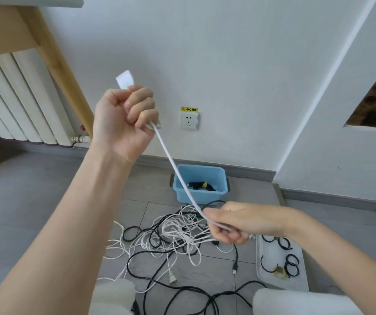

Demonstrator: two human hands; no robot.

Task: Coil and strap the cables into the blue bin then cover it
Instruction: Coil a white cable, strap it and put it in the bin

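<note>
Head view, standing right behind them: the left hand [123, 119] is up high in a fist, fingers clenched round a flat white cable [173, 164], with a white plug end [125, 79] poking out the top of the fist. The cable runs taut down to the right hand [234, 221], which pinches it between thumb and curled fingers. Can't really see what's inside that grip, the fingers cover it.

The blue bin [201, 197] sits on the floor against the wall's baseboard, just below a wall socket [189, 121]. Something black with a yellow bit lies inside; the bin wall hides most of it.

Near the bin there's a messy tangle of black and white cables [178, 237] on the tiles, and where each one ends is hard to make out. At the right a white lid [300, 289] lies flat with black loop straps [292, 266] on it, partly behind the right forearm. A radiator [21, 98] and a wooden table leg [59, 69] are far left, both cut off.
</note>
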